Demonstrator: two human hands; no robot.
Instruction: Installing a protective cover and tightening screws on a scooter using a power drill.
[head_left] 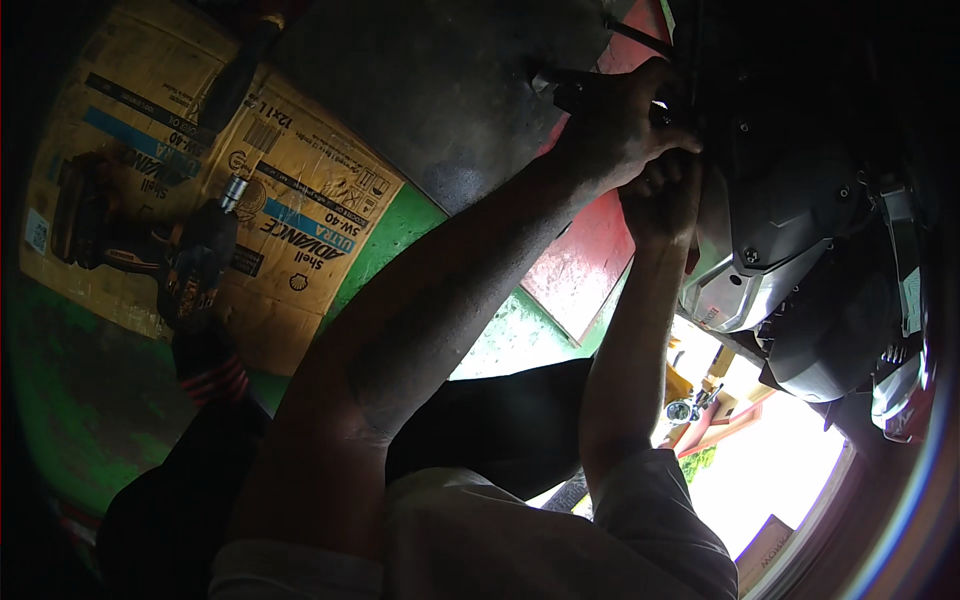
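My left hand (632,118) reaches up beside the dark side of a motorcycle-like engine (790,190). Its thumb and forefinger curl toward each other around a small, shadowed spot. Just below it, my right hand (660,203) is closed, knuckles up, close against the left hand and the engine casing. Whatever either hand grips is lost in shadow. A dark lever-like part (565,85) sticks out behind my left hand. Lower on the engine, a silver-grey cover (735,300) catches the light.
On the left, a cordless impact driver (190,255) with a metal socket (233,193) lies on flattened cardboard (300,180). A dark long-handled tool (238,80) lies above it. The floor is worn green (500,335) and red (585,265). Bright light enters at lower right.
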